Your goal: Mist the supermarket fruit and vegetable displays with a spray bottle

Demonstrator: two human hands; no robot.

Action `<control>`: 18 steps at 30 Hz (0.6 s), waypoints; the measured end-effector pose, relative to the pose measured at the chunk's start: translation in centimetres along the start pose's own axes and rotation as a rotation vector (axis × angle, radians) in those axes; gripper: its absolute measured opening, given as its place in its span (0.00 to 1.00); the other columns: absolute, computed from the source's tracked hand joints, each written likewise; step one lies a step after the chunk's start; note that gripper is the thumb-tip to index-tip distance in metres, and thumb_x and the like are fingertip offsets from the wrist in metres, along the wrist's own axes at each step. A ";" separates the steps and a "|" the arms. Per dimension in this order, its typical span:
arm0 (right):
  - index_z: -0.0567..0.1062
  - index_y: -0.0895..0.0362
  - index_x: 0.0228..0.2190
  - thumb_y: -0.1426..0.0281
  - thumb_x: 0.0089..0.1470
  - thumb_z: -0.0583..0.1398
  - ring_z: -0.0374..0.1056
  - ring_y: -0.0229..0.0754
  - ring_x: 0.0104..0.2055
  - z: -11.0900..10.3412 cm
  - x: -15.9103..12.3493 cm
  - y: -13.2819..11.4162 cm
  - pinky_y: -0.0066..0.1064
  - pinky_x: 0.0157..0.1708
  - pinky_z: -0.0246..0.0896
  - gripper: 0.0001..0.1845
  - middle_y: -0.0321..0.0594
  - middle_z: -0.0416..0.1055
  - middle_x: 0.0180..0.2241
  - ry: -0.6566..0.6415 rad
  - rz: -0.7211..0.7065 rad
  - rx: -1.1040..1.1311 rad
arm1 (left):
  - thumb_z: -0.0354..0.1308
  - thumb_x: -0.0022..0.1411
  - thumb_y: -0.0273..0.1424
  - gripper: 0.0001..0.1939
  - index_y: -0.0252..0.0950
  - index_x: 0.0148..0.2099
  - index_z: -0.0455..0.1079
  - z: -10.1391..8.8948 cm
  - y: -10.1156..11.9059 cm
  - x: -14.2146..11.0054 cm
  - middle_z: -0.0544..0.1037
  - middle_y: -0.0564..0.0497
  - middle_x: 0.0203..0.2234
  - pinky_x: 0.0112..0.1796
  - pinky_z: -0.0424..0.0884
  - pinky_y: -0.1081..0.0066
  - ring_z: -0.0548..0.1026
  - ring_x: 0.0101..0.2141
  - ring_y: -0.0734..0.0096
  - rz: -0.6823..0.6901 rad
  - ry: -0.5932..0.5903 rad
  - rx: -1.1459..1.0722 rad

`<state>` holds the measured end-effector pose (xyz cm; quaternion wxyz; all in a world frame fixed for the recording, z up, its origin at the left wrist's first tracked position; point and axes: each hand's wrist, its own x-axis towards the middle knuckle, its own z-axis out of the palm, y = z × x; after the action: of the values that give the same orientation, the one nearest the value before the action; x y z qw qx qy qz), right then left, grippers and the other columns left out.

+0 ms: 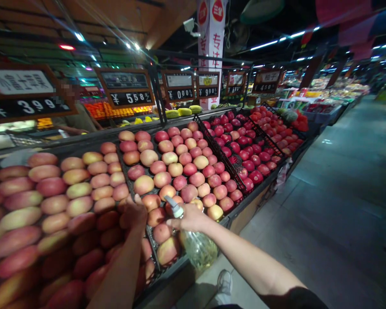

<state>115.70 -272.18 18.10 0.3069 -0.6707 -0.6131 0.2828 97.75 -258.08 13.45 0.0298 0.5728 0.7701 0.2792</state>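
My right hand [190,218] is wrapped round the neck of a clear spray bottle [200,249]. Its pale nozzle [174,207] points up and to the left, over the front rows of apples. Greenish liquid or reflection shows through the bottle's wall. My left hand [133,212] is over the black divider [124,176] between two bins of red-yellow apples [162,179]. Its thumb points up, while the other fingers are blurred and in shadow, so its grip is unclear. Apples surround this hand on both sides.
Darker red apples [244,152] fill bins farther right behind black crate walls. Price signs [127,88] hang above the back edge. A person [80,109] stands behind the stand at left. Grey floor [309,201] runs along the right, and a shoe [224,281] shows below.
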 end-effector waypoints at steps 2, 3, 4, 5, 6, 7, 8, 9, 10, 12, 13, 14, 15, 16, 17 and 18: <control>0.78 0.48 0.37 0.54 0.50 0.64 0.71 0.44 0.34 -2.6 0.9 2.2 0.33 0.32 0.62 0.15 0.35 0.77 0.33 0.050 0.029 -0.044 | 0.33 0.69 0.50 0.34 0.30 0.55 0.68 0.2 -0.2 0.1 0.79 0.35 0.40 0.32 0.70 0.59 0.79 0.36 0.48 0.017 -0.004 -0.021; 0.78 0.49 0.39 0.55 0.51 0.64 0.72 0.45 0.36 -4.1 1.3 3.6 0.33 0.34 0.63 0.16 0.37 0.77 0.35 0.104 0.079 -0.062 | 0.34 0.70 0.50 0.33 0.31 0.55 0.68 0.4 -0.3 0.2 0.79 0.36 0.41 0.33 0.69 0.60 0.79 0.37 0.50 0.031 0.002 -0.038; 0.78 0.51 0.39 0.55 0.52 0.63 0.72 0.46 0.38 -5.8 1.6 5.0 0.33 0.35 0.63 0.16 0.38 0.77 0.37 0.155 0.131 -0.083 | 0.34 0.70 0.49 0.32 0.30 0.54 0.68 0.6 -0.4 0.2 0.79 0.36 0.41 0.33 0.69 0.61 0.78 0.37 0.51 0.044 0.015 -0.058; 0.77 0.53 0.38 0.56 0.53 0.62 0.72 0.46 0.39 -7.5 1.8 6.4 0.32 0.36 0.63 0.16 0.39 0.77 0.38 0.205 0.187 -0.103 | 0.35 0.71 0.48 0.31 0.30 0.54 0.68 0.8 -0.5 0.3 0.79 0.36 0.41 0.33 0.69 0.62 0.78 0.37 0.53 0.056 0.034 -0.077; 0.77 0.54 0.38 0.56 0.54 0.61 0.73 0.47 0.40 -9.2 1.9 7.7 0.32 0.36 0.63 0.16 0.40 0.77 0.37 0.249 0.242 -0.121 | 0.35 0.71 0.47 0.31 0.29 0.53 0.68 0.9 -0.6 0.4 0.79 0.36 0.41 0.33 0.68 0.63 0.78 0.37 0.54 0.065 0.056 -0.094; 0.77 0.55 0.38 0.57 0.55 0.59 0.73 0.47 0.40 -10.7 2.0 8.9 0.32 0.36 0.63 0.16 0.41 0.77 0.36 0.288 0.293 -0.139 | 0.36 0.71 0.47 0.30 0.28 0.53 0.69 1.1 -0.6 0.4 0.79 0.35 0.40 0.33 0.68 0.64 0.78 0.37 0.55 0.071 0.076 -0.106; 0.77 0.56 0.38 0.57 0.56 0.58 0.73 0.47 0.40 -11.9 2.2 9.8 0.32 0.36 0.63 0.16 0.42 0.77 0.36 0.317 0.335 -0.156 | 0.37 0.71 0.46 0.30 0.28 0.52 0.69 1.1 -0.7 0.4 0.79 0.35 0.39 0.32 0.68 0.65 0.78 0.37 0.56 0.076 0.090 -0.111; 0.77 0.57 0.38 0.57 0.56 0.58 0.73 0.48 0.39 -12.8 2.4 10.5 0.33 0.36 0.63 0.17 0.43 0.77 0.36 0.332 0.363 -0.172 | 0.37 0.71 0.46 0.29 0.28 0.53 0.69 1.2 -0.7 0.4 0.79 0.35 0.39 0.32 0.68 0.66 0.78 0.36 0.57 0.076 0.098 -0.110; 0.77 0.57 0.38 0.58 0.56 0.58 0.73 0.49 0.39 -13.2 2.6 10.9 0.33 0.35 0.63 0.17 0.44 0.77 0.35 0.333 0.376 -0.184 | 0.38 0.71 0.45 0.28 0.28 0.54 0.68 1.1 -0.6 0.4 0.79 0.36 0.39 0.31 0.68 0.67 0.77 0.36 0.58 0.079 0.102 -0.107; 0.77 0.57 0.37 0.59 0.55 0.60 0.73 0.49 0.38 -12.5 3.4 10.6 0.33 0.34 0.62 0.15 0.44 0.77 0.35 0.290 0.343 -0.193 | 0.38 0.72 0.44 0.27 0.29 0.57 0.66 1.1 -0.6 0.3 0.79 0.37 0.39 0.31 0.67 0.68 0.77 0.37 0.59 0.085 0.113 -0.095; 0.78 0.57 0.37 0.59 0.53 0.62 0.73 0.48 0.38 -11.5 3.9 10.0 0.32 0.34 0.62 0.15 0.43 0.77 0.35 0.252 0.300 -0.188 | 0.38 0.72 0.43 0.27 0.30 0.57 0.66 1.0 -0.6 0.3 0.79 0.38 0.40 0.31 0.67 0.68 0.78 0.37 0.59 0.089 0.115 -0.089; 0.78 0.56 0.37 0.59 0.53 0.62 0.73 0.47 0.37 -10.1 4.4 8.9 0.31 0.33 0.62 0.14 0.42 0.77 0.35 0.209 0.245 -0.177 | 0.37 0.72 0.43 0.27 0.32 0.58 0.66 1.0 -0.6 0.3 0.79 0.38 0.41 0.30 0.67 0.68 0.78 0.37 0.58 0.094 0.116 -0.082; 0.78 0.55 0.37 0.59 0.52 0.63 0.72 0.45 0.36 -8.5 4.8 7.6 0.30 0.33 0.62 0.14 0.40 0.77 0.34 0.165 0.184 -0.162 | 0.37 0.72 0.43 0.27 0.32 0.58 0.66 1.1 -0.6 0.4 0.79 0.38 0.42 0.30 0.67 0.67 0.78 0.38 0.57 0.095 0.114 -0.074; 0.78 0.54 0.36 0.59 0.52 0.64 0.72 0.44 0.36 -6.7 5.1 6.0 0.29 0.33 0.62 0.14 0.38 0.77 0.34 0.122 0.118 -0.145 | 0.37 0.72 0.44 0.27 0.33 0.58 0.65 1.1 -0.7 0.5 0.79 0.38 0.43 0.30 0.67 0.66 0.78 0.38 0.56 0.092 0.112 -0.066; 0.78 0.53 0.36 0.58 0.52 0.64 0.72 0.43 0.35 -4.9 5.4 4.2 0.29 0.32 0.62 0.14 0.36 0.77 0.33 0.082 0.060 -0.127 | 0.36 0.71 0.44 0.28 0.32 0.59 0.65 1.2 -0.7 0.6 0.78 0.37 0.43 0.30 0.67 0.65 0.78 0.38 0.55 0.085 0.107 -0.059; 0.78 0.53 0.35 0.57 0.51 0.65 0.71 0.43 0.34 -3.2 5.6 2.4 0.29 0.32 0.62 0.14 0.35 0.76 0.32 0.041 0.008 -0.112 | 0.36 0.71 0.45 0.28 0.32 0.59 0.65 1.4 -0.8 0.8 0.78 0.36 0.44 0.30 0.67 0.64 0.78 0.38 0.53 0.077 0.100 -0.054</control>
<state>120.19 -266.94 18.31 0.2802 -0.6950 -0.6188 0.2357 97.27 -257.01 12.12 -0.0038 0.5864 0.7401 0.3291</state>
